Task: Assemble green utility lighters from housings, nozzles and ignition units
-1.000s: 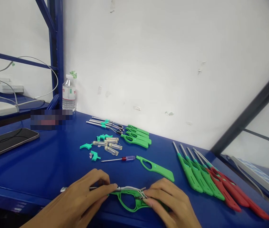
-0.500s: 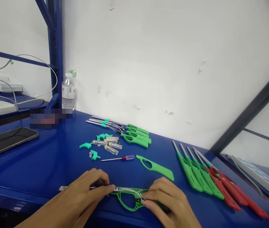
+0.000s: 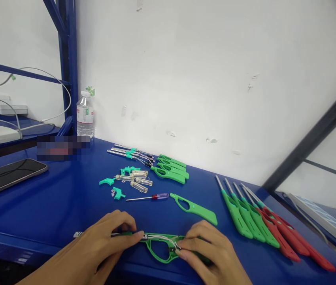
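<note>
At the near table edge lies a green lighter handle half [image 3: 153, 254] with an oval trigger opening. My left hand [image 3: 108, 241] is closed at its front end, thumb and finger pinching a metal lighter tube [image 3: 78, 234] whose tip shows beyond the wrist. A white wire [image 3: 165, 237] runs from the tube across the opening to a small black part. My right hand [image 3: 211, 247] is closed around the rear of the same handle half, fingertips on the black part. The palm hides most of the rear. Another green handle half [image 3: 200, 211] lies just beyond.
A screwdriver [image 3: 153, 196], clear gas tanks [image 3: 140, 187] and teal triggers [image 3: 118, 193] lie mid-table. Behind are wired tubes [image 3: 126, 153] and stacked green handle halves [image 3: 169, 174]. Green lighters [image 3: 239, 217] and red lighters [image 3: 298, 237] lie right; a phone [image 3: 10, 176] and bottle [image 3: 85, 114] left.
Both hands keep their grip on the lighter parts with hardly any movement. The view has shifted very slightly.
</note>
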Demonstrator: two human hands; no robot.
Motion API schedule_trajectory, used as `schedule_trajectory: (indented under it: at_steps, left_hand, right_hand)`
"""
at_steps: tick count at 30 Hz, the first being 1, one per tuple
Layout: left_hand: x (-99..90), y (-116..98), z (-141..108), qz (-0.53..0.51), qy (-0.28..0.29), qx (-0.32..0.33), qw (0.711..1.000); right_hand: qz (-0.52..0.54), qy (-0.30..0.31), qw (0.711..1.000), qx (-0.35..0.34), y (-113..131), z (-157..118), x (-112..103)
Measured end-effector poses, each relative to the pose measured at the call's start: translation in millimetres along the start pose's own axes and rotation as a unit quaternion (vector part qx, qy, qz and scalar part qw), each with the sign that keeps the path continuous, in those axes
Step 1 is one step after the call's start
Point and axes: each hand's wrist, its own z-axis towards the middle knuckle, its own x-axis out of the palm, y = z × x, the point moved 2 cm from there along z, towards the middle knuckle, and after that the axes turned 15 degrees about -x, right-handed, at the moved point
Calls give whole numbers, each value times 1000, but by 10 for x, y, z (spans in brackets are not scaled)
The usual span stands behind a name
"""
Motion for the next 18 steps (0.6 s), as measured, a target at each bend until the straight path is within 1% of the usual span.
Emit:
schedule_trajectory:
  at_steps: [4, 8, 11, 15, 18]
  left_hand:
    - [42, -18, -27, -5, -30, 4, 1000]
    - [72, -8, -47, -4, -38, 10, 999]
    - [93, 32, -54, 33, -36, 4, 999]
    - [105, 84, -30, 71, -32, 46, 996]
    - [60, 69, 6, 73, -58, 76, 993]
  right_hand:
    - [4, -2, 1000, 3, 4, -12, -1]
    - [10, 2, 1000, 12, 1, -2, -7]
    - [13, 0, 1000, 16, -3, 4, -14]
    - [15, -2, 1000, 16, -3, 3, -15]
    - [16, 1, 1000, 20, -1, -1, -8]
